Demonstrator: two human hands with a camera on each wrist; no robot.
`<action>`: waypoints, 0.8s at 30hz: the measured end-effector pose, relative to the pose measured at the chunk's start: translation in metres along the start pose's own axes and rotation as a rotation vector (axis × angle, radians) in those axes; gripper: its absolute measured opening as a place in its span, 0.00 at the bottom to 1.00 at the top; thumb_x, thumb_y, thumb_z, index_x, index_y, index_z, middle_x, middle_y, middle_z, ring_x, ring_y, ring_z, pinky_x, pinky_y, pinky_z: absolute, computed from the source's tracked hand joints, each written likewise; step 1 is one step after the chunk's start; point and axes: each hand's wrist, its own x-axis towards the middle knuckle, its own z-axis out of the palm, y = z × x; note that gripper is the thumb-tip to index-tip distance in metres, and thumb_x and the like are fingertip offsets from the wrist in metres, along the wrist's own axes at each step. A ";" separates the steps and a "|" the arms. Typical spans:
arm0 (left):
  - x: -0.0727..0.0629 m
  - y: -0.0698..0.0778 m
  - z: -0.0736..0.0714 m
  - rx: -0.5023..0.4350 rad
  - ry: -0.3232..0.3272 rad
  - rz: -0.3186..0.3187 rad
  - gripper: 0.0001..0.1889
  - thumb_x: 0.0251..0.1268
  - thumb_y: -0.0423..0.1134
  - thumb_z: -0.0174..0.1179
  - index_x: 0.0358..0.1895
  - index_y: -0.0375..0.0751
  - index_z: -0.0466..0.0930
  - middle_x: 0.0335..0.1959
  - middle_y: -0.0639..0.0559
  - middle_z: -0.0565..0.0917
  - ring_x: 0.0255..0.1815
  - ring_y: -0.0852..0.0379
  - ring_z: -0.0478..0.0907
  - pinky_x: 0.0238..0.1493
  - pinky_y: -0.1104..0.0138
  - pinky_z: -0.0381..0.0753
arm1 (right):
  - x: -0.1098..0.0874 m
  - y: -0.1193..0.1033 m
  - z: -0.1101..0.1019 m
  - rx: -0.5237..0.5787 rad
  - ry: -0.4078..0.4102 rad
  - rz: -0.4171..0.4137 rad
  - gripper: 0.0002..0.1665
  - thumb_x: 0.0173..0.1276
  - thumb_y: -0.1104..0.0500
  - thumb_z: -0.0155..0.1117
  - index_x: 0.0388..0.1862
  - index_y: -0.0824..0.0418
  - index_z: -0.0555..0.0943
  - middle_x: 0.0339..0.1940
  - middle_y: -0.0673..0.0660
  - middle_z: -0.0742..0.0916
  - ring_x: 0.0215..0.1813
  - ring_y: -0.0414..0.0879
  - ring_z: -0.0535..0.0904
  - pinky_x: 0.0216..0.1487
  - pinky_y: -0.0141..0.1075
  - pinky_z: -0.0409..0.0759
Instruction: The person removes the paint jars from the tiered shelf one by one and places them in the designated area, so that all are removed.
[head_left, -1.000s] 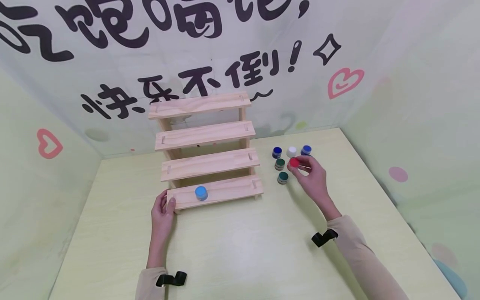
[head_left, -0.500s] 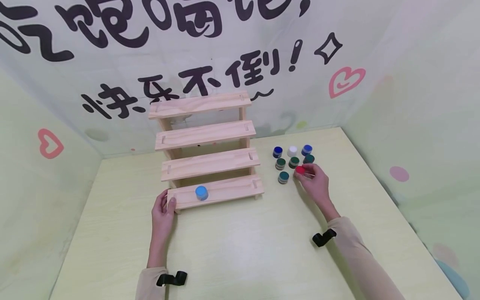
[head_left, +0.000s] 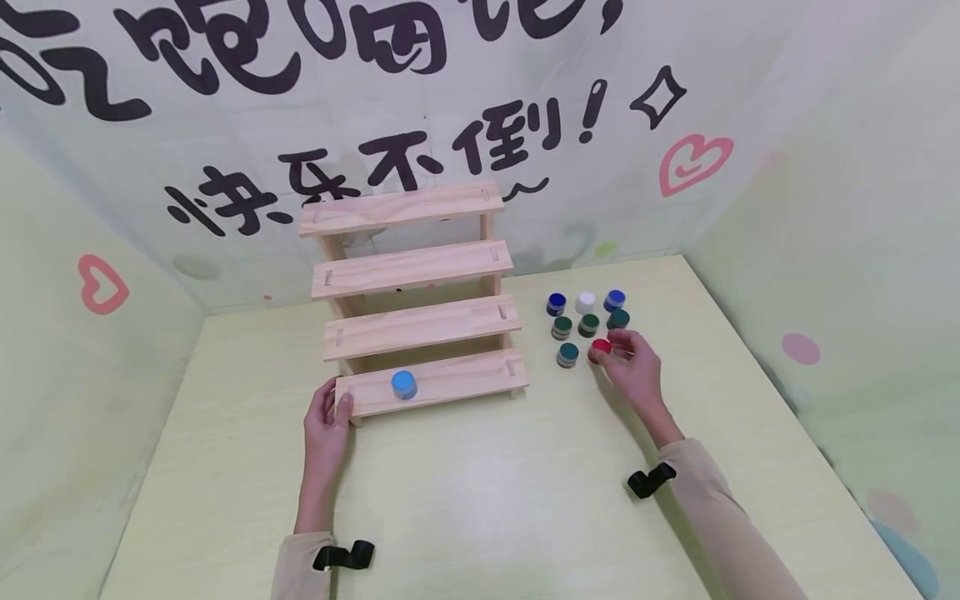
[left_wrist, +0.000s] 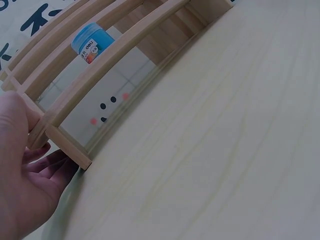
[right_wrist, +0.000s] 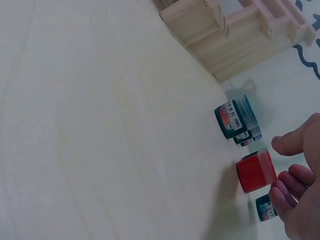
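A stepped wooden rack (head_left: pixel 442 321) with several shelves stands on the table. My left hand (head_left: pixel 327 417) grips the left end of its lowest shelf, thumb on top and fingers behind and below. On that shelf sits a light blue paint jar (head_left: pixel 404 385), labelled in the left wrist view. To the right of the rack, my right hand (head_left: pixel 633 371) is at a red paint jar (right_wrist: pixel 256 171), which stands on the table. In the right wrist view, the thumb (right_wrist: pixel 287 144) is off the jar, with the fingertips close beside it. A dark green paint jar (head_left: pixel 567 355) stands left of the red one.
Behind the red jar stand several more paint jars: a green row including one jar (head_left: pixel 588 325), then a dark blue jar (head_left: pixel 556 304), a white jar (head_left: pixel 586 302) and a blue jar (head_left: pixel 615 301). A printed cloth wall (head_left: pixel 420 92) rises behind the table (head_left: pixel 480 500).
My right hand moved the red jar right and toward me, from over the green row, and set it down; its thumb is now off it. The left hand stays on the shelf.
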 end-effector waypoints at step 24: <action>-0.001 0.002 0.000 0.003 -0.002 -0.008 0.27 0.80 0.36 0.50 0.77 0.32 0.59 0.70 0.30 0.71 0.54 0.76 0.73 0.54 0.88 0.74 | -0.039 -0.108 0.045 0.210 -0.130 -0.351 0.24 0.64 0.66 0.74 0.57 0.69 0.79 0.55 0.66 0.85 0.54 0.53 0.83 0.61 0.37 0.84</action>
